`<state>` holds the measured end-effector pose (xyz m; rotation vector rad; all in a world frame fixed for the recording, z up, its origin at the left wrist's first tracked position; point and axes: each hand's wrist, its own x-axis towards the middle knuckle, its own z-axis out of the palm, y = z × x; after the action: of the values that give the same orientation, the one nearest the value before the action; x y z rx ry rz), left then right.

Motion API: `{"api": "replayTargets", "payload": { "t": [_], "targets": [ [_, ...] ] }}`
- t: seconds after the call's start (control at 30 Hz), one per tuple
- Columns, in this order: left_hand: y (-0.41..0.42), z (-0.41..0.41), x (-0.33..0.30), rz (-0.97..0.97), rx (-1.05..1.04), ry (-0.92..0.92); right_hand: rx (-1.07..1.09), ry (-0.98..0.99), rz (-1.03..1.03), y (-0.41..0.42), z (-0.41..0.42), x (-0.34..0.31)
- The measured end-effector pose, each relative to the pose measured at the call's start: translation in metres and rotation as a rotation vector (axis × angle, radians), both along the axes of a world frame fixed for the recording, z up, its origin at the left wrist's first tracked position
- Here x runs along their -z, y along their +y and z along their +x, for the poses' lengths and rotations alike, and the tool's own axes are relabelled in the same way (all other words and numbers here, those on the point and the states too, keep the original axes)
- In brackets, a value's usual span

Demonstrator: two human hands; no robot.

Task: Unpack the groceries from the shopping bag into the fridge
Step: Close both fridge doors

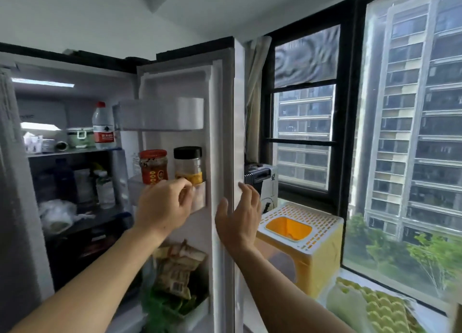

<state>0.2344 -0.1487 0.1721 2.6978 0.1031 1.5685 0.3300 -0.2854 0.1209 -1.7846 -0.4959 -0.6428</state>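
The fridge stands open, its right door (225, 132) swung out toward me. On the door's middle shelf (200, 195) stand a red-lidded jar (153, 166) and a black-lidded jar (188, 165). My left hand (162, 205) is at that shelf's front, just below the jars, fingers curled and holding nothing that I can see. Fingers spread, my right hand (240, 215) rests on the door's outer edge. A water bottle (103, 126) stands on the top inner shelf. Snack packets (177, 267) fill the lower door bin. No shopping bag is in view.
The inner shelves (75, 150) hold containers, bottles and a plastic-wrapped item (56, 215). Right of the door, a yellow and white perforated stool (302, 237) sits on the window sill, with a dark case (260, 177) behind it and green egg trays (375, 307) at the lower right.
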Motion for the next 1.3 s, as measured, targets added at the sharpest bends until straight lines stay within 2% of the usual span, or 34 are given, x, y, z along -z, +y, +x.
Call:
{"api": "replayTargets", "payload": {
  "t": [0.1, 0.17, 0.27, 0.37, 0.43, 0.5, 0.57, 0.63, 0.73, 0.83, 0.93, 1.07, 1.3],
  "targets": [
    [0.02, -0.026, 0.005, 0.01, 0.004, -0.061, -0.085, 0.09, 0.174, 0.011, 0.001, -0.014],
    [0.039, -0.045, 0.009, -0.018, -0.031, -0.077, -0.145, 0.129, 0.213, 0.022, -0.004, -0.016],
    [0.067, -0.074, 0.015, -0.17, -0.069, -0.088, -0.253, 0.129, 0.251, 0.048, -0.028, -0.008],
    [0.086, -0.098, 0.012, -0.317, -0.108, -0.195, -0.302, 0.084, 0.28, 0.08, -0.069, 0.002],
    [0.09, -0.111, 0.003, -0.219, -0.109, -0.292, -0.296, 0.012, 0.263, 0.102, -0.095, 0.008],
    [0.089, -0.122, -0.008, -0.006, -0.106, -0.334, -0.305, -0.078, 0.231, 0.125, -0.117, 0.014],
    [0.084, -0.129, -0.02, 0.191, -0.142, -0.268, -0.336, -0.149, 0.172, 0.147, -0.133, 0.019],
    [0.087, -0.13, -0.029, 0.278, -0.21, -0.103, -0.376, -0.198, 0.096, 0.169, -0.145, 0.022],
    [0.101, -0.131, -0.038, 0.315, -0.389, 0.132, -0.42, -0.275, -0.031, 0.202, -0.157, 0.02],
    [0.115, -0.131, -0.045, 0.246, -0.569, 0.356, -0.434, -0.313, -0.211, 0.223, -0.161, 0.019],
    [0.136, -0.134, -0.053, 0.159, -0.703, 0.472, -0.502, -0.415, -0.388, 0.238, -0.156, 0.022],
    [0.165, -0.133, -0.05, 0.146, -0.832, 0.608, -0.549, -0.429, -0.648, 0.258, -0.14, 0.026],
    [0.191, -0.123, -0.046, 0.091, -0.898, 0.629, -0.514, -0.428, -0.77, 0.284, -0.137, 0.018]
  ]
}}
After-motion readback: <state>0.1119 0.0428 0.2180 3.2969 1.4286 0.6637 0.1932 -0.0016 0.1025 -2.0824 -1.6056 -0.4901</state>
